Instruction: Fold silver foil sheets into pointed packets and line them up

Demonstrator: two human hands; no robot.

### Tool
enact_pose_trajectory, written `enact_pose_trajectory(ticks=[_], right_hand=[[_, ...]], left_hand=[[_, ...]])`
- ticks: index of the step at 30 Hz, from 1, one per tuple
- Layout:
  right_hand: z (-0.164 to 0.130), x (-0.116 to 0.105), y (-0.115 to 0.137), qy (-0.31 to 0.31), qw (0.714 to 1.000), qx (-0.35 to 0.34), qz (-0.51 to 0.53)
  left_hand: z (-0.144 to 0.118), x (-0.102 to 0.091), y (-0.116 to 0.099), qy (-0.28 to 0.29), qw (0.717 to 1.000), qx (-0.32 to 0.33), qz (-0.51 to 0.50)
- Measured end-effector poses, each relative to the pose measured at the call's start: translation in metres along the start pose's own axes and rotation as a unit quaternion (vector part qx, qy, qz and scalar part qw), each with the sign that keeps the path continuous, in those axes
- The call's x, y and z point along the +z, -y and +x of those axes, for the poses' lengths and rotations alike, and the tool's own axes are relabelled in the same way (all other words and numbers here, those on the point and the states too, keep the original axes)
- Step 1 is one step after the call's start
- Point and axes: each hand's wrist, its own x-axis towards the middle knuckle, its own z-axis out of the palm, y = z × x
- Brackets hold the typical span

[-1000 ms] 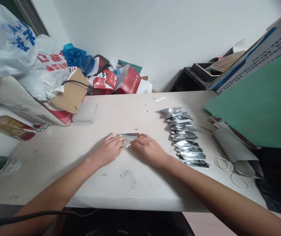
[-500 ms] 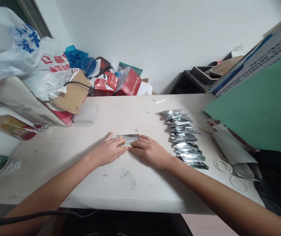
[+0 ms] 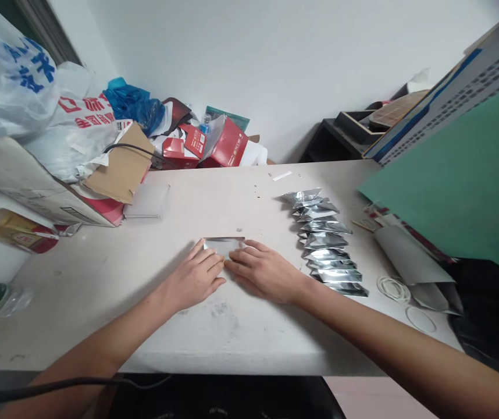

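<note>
A small silvery foil piece [image 3: 222, 244] lies on the table between my hands, its far edge dark and slightly raised. My left hand [image 3: 195, 278] rests over its left end, fingers stretched forward and the thumb apart. From the right, my right hand [image 3: 264, 269] lies across the other end with its fingers extended, their tips close to those of the left. Much of the foil is hidden under my fingers. To the right, several silver foil packets [image 3: 325, 240] lie overlapping in a column.
White bands [image 3: 393, 289] and a grey sheet [image 3: 400, 253] lie at the right, beside a green board [image 3: 454, 180]. Plastic bags [image 3: 75, 134], a cardboard box [image 3: 44, 180] and bottles [image 3: 14, 230] crowd the left. Red boxes [image 3: 227, 142] stand behind the table. A black cable [image 3: 57, 384] crosses the lower left.
My left fingers have slid from the foil's middle toward its left end, uncovering more of it. My right hand stays nearly in place. The view has shifted slightly.
</note>
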Motion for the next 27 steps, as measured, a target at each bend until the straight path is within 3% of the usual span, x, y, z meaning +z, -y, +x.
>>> enact_pose_trajectory(ticks=[8, 13, 20, 27], right_hand=[[0.0, -0.001, -0.002, -0.001, 1.0, -0.013, -0.021], [-0.005, -0.002, 0.002, -0.034, 0.996, 0.02, -0.086], [-0.015, 0.0, 0.003, -0.024, 0.995, 0.068, -0.066], [-0.035, -0.011, -0.003, -0.012, 0.994, 0.1, -0.052]], left_hand=[[-0.001, -0.002, -0.006, -0.058, 0.997, -0.057, 0.007], [-0.013, -0.003, -0.006, -0.098, 0.989, -0.112, -0.002], [-0.036, -0.001, -0.006, -0.1, 0.984, -0.147, 0.004], [-0.037, -0.002, -0.011, -0.098, 0.982, -0.161, -0.005]])
